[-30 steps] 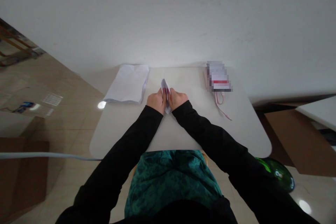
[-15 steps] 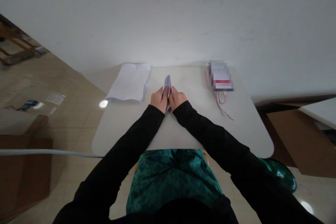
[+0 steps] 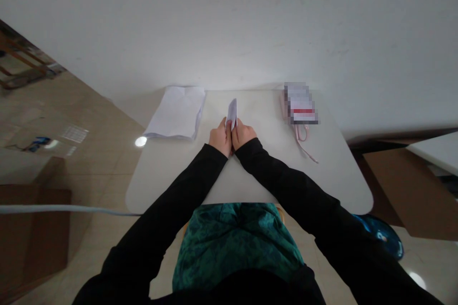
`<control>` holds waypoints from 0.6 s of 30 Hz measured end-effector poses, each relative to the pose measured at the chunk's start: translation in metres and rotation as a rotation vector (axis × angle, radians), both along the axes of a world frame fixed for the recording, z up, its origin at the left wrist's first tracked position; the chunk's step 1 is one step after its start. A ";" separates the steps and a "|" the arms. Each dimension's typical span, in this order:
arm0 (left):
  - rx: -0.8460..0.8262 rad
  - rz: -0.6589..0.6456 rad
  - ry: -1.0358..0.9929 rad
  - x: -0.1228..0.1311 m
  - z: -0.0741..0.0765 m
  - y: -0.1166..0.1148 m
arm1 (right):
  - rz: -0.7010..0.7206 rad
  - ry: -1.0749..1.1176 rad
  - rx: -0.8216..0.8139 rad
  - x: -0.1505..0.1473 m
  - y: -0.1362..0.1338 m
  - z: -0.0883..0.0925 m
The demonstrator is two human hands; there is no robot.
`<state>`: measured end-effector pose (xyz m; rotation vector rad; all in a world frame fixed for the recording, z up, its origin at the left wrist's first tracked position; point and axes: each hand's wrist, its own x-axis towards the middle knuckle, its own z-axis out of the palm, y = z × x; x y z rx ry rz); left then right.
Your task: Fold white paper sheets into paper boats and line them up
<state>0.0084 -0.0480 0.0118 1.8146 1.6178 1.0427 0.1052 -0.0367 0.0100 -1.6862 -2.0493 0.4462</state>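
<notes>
A small folded piece of white paper [image 3: 232, 110] stands up between my hands, over the middle of the white table [image 3: 243, 181]. My left hand [image 3: 219, 139] grips it from the left, thumb against the paper. From the other side my right hand [image 3: 244, 134] pinches it, its fingers curled. The lower part of the paper is hidden by both hands. To the left lies a stack of white paper sheets [image 3: 177, 112], apart from my left hand.
At the table's back right is a device with a blurred screen [image 3: 302, 102], a pink cable [image 3: 304, 145] trailing from it. A wall [image 3: 229, 24] rises behind the table. Cardboard boxes [image 3: 415, 190] stand right and left, and a white cable [image 3: 71, 208] runs in from the left.
Both hands have come closer together, and the paper between them looks narrower and more tightly closed. Its tip has shifted slightly to the right. The paper stack and device stay put.
</notes>
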 end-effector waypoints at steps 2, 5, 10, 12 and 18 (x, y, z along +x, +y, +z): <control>0.024 0.021 0.052 0.001 0.000 0.002 | -0.017 -0.045 -0.012 0.000 0.001 0.002; 0.029 0.026 0.060 0.001 -0.002 0.004 | -0.031 -0.027 0.005 0.002 0.001 0.002; -0.009 0.042 0.024 -0.001 -0.003 0.002 | -0.014 0.100 -0.037 0.003 -0.005 0.001; 0.027 0.062 0.078 -0.001 -0.003 0.002 | -0.017 0.097 -0.072 0.001 -0.008 0.003; -0.060 0.083 0.183 0.002 -0.005 0.004 | -0.027 0.037 -0.086 -0.003 -0.007 0.007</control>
